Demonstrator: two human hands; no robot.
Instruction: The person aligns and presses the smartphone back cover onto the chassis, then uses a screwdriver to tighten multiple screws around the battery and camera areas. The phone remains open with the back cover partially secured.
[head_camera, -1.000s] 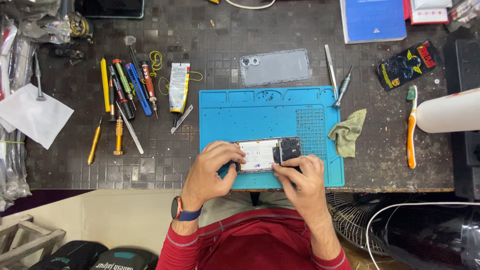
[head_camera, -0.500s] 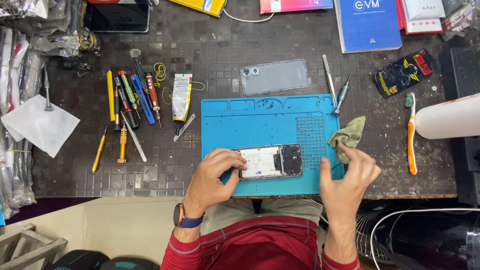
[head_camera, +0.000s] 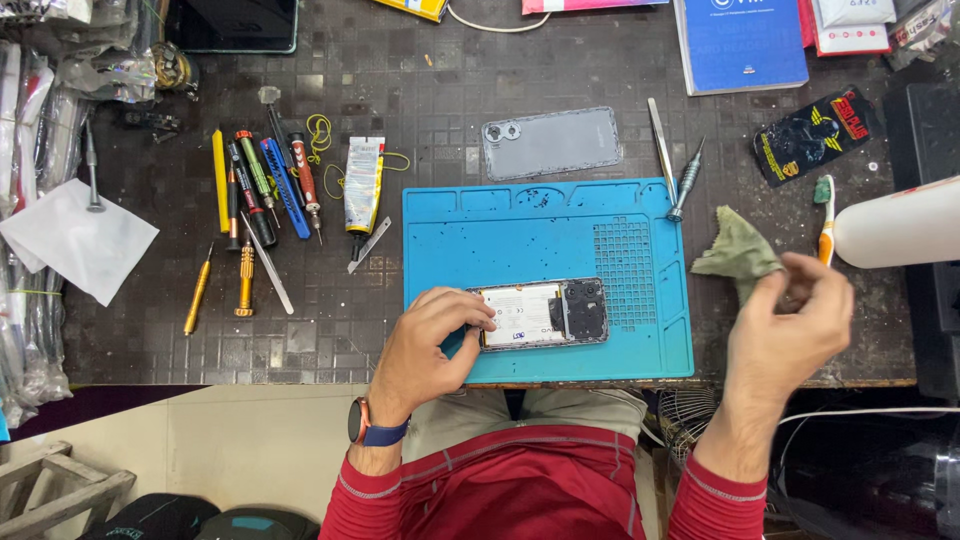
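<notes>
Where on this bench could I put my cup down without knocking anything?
The blue mat is bare above the opened phone. The dark tabletop is free between the yellow screwdrivers and the mat's left edge. It is crowded around the tool row and glue tube, and by the toothbrush.

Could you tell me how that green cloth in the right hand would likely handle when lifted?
The green cloth hangs crumpled from the right hand, so it is probably floppy and light. Its soft folds suggest it won't roll or slip easily.
</notes>
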